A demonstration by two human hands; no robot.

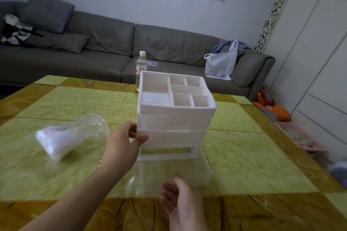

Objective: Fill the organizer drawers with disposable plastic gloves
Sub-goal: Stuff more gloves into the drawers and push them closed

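A white plastic organizer (176, 116) with a divided top tray stands on the green and gold table (244, 157). Its clear bottom drawer (172, 172) is pulled out toward me and looks empty. My left hand (124, 142) grips the organizer's left front corner, thumb on the front face. My right hand (180, 204) hovers at the drawer's front edge with fingers loosely curled, holding nothing. A clear bag of disposable plastic gloves (62, 139) lies on the table to the left.
A water bottle (141, 67) stands behind the organizer at the table's far edge. A grey sofa (112, 48) with a white plastic bag (221, 63) runs along the back. A pink basket (300, 137) sits on the floor at right.
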